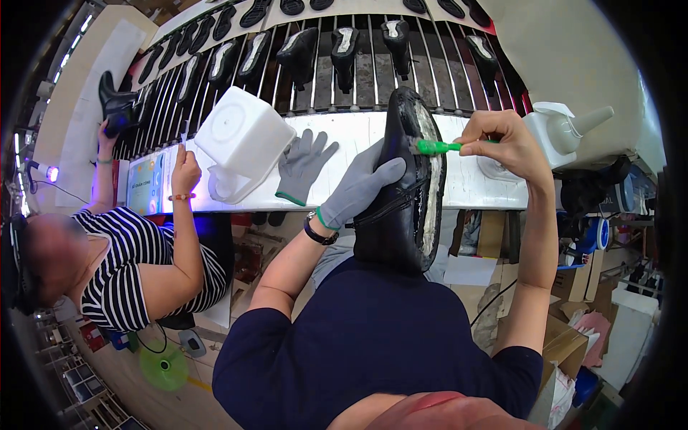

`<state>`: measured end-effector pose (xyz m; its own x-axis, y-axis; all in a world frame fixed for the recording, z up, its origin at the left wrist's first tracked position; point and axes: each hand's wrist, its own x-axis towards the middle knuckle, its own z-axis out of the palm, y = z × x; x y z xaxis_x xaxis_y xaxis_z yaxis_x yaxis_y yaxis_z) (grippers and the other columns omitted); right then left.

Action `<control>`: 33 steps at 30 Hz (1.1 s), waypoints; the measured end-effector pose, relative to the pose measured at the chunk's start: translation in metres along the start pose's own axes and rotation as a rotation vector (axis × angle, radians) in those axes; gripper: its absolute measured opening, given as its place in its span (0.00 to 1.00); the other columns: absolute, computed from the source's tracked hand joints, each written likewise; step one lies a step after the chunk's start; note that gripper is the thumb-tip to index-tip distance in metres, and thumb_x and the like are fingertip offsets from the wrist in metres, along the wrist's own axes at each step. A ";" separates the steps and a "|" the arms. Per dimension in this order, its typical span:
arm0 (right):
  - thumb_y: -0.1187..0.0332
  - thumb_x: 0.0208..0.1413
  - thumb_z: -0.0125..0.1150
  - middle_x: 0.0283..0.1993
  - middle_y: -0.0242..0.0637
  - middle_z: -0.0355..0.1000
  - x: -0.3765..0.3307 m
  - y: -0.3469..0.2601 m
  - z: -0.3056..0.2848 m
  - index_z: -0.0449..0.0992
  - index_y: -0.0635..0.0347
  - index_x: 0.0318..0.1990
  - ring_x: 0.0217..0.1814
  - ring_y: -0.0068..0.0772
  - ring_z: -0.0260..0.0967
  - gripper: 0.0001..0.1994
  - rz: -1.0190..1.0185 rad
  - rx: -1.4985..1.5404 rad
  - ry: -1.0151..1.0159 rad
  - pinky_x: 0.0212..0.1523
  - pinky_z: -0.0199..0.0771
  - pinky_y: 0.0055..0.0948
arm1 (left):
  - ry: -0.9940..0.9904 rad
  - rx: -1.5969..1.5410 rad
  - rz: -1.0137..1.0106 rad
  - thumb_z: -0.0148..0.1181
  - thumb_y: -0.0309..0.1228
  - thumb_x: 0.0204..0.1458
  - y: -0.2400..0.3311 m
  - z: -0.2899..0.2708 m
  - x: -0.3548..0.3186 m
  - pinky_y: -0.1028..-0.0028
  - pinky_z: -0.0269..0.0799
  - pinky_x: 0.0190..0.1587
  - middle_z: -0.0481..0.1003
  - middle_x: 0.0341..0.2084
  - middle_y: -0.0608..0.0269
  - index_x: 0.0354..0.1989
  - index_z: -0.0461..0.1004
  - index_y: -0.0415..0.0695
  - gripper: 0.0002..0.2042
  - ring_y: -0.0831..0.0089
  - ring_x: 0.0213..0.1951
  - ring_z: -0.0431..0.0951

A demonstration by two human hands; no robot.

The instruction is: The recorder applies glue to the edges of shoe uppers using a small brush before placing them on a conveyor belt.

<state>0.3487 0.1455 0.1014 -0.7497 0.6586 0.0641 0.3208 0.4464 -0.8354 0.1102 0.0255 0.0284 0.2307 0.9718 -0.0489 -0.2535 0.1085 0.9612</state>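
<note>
In a grey glove, my left hand (358,185) grips a black boot (390,215) by its side, thumb near the zip. The boot is turned so its underside shows, with a whitish strip down the middle and a dark rim. My bare right hand (502,143) pinches a green-handled brush (438,147); the brush's head touches the edge of the boot's underside. A second grey glove (308,166) with a green cuff lies flat on the white bench, left of my gloved hand.
Beyond the white bench (358,132), a roller conveyor (444,79) carries several upturned boots and black soles. A white plastic container (244,136) stands left; a white bottle (562,132) with a spout stands right. A co-worker in stripes (143,272) sits left, one hand on a boot (116,104).
</note>
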 end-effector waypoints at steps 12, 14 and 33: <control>0.72 0.44 0.72 0.28 0.34 0.77 -0.028 -0.004 0.031 0.80 0.64 0.28 0.32 0.26 0.75 0.06 -0.051 0.172 -0.241 0.35 0.71 0.24 | 0.136 -0.037 0.083 0.56 0.48 0.57 -0.013 -0.016 0.013 0.80 0.67 0.42 0.72 0.33 0.68 0.51 0.68 0.36 0.25 0.83 0.35 0.69; 0.73 0.45 0.71 0.28 0.33 0.77 -0.024 0.001 0.030 0.80 0.63 0.29 0.29 0.23 0.72 0.06 -0.109 0.114 -0.149 0.31 0.68 0.23 | 0.139 -0.034 0.061 0.55 0.47 0.58 -0.014 -0.017 0.017 0.80 0.66 0.42 0.72 0.32 0.68 0.50 0.68 0.36 0.24 0.82 0.35 0.69; 0.76 0.42 0.71 0.27 0.36 0.76 -0.017 0.010 0.017 0.80 0.67 0.29 0.29 0.24 0.71 0.06 0.030 0.085 -0.117 0.32 0.68 0.24 | 0.217 -0.081 -0.075 0.52 0.44 0.60 -0.017 -0.015 0.034 0.78 0.69 0.45 0.74 0.40 0.64 0.55 0.68 0.34 0.25 0.80 0.40 0.73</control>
<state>0.3549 0.1283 0.0830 -0.8046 0.5934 -0.0218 0.2978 0.3716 -0.8794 0.1087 0.0601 0.0063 0.0471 0.9816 -0.1850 -0.3194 0.1903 0.9283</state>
